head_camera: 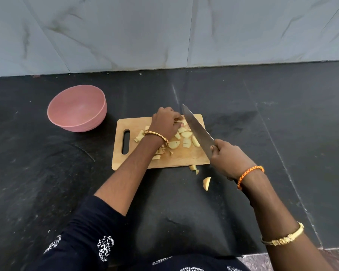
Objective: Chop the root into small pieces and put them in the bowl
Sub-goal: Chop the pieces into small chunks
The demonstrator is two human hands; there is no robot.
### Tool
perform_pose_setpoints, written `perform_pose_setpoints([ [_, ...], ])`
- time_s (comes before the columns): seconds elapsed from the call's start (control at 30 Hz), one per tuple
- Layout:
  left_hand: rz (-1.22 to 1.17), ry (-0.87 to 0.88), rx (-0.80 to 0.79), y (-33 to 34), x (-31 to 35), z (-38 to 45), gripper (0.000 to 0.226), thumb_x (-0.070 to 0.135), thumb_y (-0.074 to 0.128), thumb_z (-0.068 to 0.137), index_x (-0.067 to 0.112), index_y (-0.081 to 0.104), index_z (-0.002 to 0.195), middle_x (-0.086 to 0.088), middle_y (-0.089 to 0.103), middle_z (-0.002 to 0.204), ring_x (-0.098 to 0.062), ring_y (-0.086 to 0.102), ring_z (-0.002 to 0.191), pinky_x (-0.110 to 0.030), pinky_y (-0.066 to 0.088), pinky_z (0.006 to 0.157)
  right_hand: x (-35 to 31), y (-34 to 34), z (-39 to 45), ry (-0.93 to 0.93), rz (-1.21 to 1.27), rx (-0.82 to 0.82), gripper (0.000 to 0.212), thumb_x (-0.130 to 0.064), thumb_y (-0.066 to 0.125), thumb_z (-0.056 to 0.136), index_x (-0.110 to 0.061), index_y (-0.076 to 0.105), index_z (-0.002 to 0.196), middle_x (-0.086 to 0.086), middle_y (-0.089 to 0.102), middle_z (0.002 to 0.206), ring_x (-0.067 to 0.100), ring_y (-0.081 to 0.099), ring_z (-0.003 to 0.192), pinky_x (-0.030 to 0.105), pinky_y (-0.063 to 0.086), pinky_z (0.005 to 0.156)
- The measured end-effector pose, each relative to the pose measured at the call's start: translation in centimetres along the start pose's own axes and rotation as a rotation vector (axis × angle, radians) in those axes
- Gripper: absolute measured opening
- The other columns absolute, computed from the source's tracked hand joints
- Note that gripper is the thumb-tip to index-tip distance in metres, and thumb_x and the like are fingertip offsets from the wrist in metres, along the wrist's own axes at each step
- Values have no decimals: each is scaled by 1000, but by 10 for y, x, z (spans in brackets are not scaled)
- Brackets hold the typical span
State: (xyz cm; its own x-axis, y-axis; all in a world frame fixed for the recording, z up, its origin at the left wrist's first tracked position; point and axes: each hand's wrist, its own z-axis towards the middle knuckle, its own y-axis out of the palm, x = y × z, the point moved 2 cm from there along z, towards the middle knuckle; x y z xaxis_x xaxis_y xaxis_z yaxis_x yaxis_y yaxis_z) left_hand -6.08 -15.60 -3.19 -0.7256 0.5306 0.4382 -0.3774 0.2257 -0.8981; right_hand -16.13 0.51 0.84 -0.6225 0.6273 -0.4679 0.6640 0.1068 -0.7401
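Right hand [226,157] grips knife [198,130]; left hand [165,122] pinches pale, pink-skinned root pieces [186,140] on board [184,159].

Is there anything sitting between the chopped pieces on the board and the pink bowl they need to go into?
Nothing visible blocks the way. The pink bowl stands apart from the cutting board, off its far-left corner, with only bare dark counter between them. The chopped pieces lie on the board, a few strays off its near edge.
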Motion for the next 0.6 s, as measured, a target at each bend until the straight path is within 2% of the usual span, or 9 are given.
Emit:
perform_pose_setpoints([
  [0.13, 17, -42, 61, 1, 0, -7, 22, 30, 63, 87, 25, 69, 107, 1, 63, 110, -22, 48, 107, -33, 32, 85, -6, 4, 2, 3, -67, 10, 9, -22, 37, 98, -16, 45, 98, 9, 52, 87, 25, 55, 76, 34, 48, 68],
  [0.23, -18, -70, 109, 2, 0, -11, 20, 28, 63, 87, 25, 70, 105, 3, 65, 109, -21, 48, 106, -33, 30, 84, -7, 5, 1, 10, -151, -1, 8, -20, 40, 96, -16, 42, 102, 9, 51, 86, 28, 57, 81, 36, 49, 71],
  [0.43, 2, -117, 140, 2, 3, -14, 19, 30, 64, 86, 26, 70, 104, 3, 65, 107, -22, 48, 105, -34, 31, 86, 4, -3, -15, 44, -312, -81, 16, -15, 49, 91, -19, 37, 100, 6, 48, 78, 20, 50, 66, 31, 46, 58],
  [0.53, -45, -137, 122, 0, 2, -16, 17, 28, 65, 85, 26, 70, 101, 2, 65, 106, -21, 48, 106, -32, 30, 84, 16, -11, -27, 46, -319, -74, 8, -17, 43, 94, -22, 40, 88, 7, 51, 79, 21, 53, 66, 29, 42, 55],
  [0.6, -76, -145, 84, -1, 1, -15, 17, 21, 64, 86, 25, 70, 101, 2, 66, 105, -22, 50, 107, -33, 30, 85, 16, -16, -29, 36, -274, -53, 22, -20, 41, 96, -24, 36, 75, 6, 51, 77, 19, 51, 64, 26, 36, 50],
])
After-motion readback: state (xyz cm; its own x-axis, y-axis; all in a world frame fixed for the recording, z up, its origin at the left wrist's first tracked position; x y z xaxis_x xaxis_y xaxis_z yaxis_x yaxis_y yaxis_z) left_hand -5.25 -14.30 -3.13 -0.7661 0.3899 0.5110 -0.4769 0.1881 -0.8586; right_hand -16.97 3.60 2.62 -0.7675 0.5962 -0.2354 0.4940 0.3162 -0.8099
